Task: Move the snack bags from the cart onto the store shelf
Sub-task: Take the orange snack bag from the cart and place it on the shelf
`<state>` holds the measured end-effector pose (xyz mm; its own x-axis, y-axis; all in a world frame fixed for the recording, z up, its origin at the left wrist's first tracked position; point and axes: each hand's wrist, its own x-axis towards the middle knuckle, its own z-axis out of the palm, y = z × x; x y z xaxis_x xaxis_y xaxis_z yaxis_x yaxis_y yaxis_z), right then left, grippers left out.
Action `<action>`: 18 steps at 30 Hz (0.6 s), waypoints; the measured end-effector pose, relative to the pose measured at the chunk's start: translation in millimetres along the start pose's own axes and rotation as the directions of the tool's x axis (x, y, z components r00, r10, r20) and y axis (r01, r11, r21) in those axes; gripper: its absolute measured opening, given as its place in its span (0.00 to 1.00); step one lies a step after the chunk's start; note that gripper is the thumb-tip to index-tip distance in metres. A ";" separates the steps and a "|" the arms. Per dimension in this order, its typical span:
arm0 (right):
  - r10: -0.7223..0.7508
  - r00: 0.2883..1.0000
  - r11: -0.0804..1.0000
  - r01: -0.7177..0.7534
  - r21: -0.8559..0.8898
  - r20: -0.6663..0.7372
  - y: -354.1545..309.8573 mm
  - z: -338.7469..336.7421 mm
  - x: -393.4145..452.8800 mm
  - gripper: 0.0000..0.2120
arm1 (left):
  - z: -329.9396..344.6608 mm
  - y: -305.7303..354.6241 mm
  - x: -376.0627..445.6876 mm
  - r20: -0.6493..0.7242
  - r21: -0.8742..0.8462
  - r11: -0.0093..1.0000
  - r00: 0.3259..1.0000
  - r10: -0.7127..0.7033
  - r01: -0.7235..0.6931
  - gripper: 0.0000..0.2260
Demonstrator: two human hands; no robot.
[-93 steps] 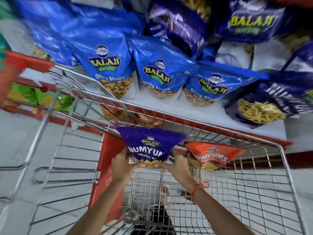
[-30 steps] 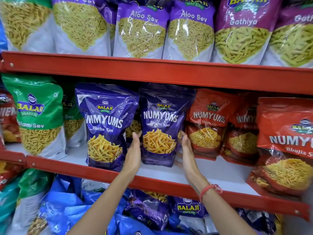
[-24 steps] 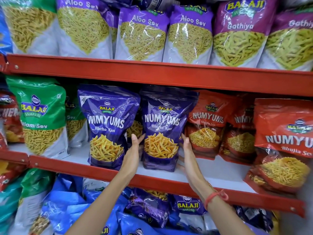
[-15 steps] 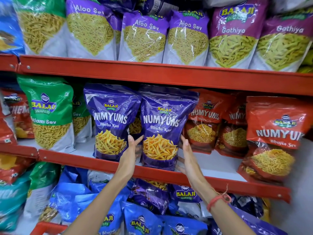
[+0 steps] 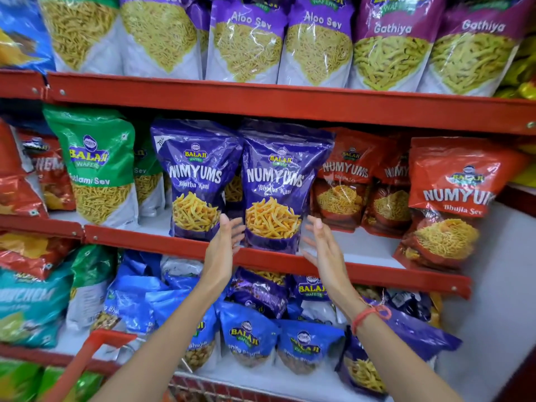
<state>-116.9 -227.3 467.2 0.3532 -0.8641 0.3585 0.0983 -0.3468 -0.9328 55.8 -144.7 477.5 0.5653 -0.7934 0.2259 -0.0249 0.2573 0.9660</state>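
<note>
A purple Numyums bag (image 5: 278,187) stands upright on the middle red shelf (image 5: 362,275), beside a second purple Numyums bag (image 5: 197,181) on its left. My left hand (image 5: 223,245) is open just off the bag's lower left corner. My right hand (image 5: 322,245) is open a little off its lower right side. Neither hand holds the bag. The cart's red handle (image 5: 87,355) and a bit of its wire rim (image 5: 203,387) show at the bottom edge.
Red Numyums bags (image 5: 452,198) stand to the right on the same shelf, a green Ratlami Sev bag (image 5: 98,166) to the left. Aloo Sev and Gathiya bags (image 5: 316,44) fill the shelf above. Blue Balaji bags (image 5: 246,340) lie on the shelf below.
Both hands have let go of the purple bag and drawn back slightly, fingers spread. The bag stays upright on the shelf. The view has tilted down a little, bringing the cart handle in.
</note>
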 end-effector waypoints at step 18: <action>0.343 0.913 0.901 -0.386 -0.198 -0.219 139.7 -74.9 -204.2 0.09 | 7.7 -183.3 -189.5 0.205 0.349 0.912 0.932 -0.298 0.215 0.09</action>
<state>-244.9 -126.7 266.6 0.1521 -0.9882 0.0155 -0.2324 -0.0510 -0.9713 -53.1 -45.8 258.7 0.3655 -0.9294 -0.0514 -0.1892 -0.1282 0.9735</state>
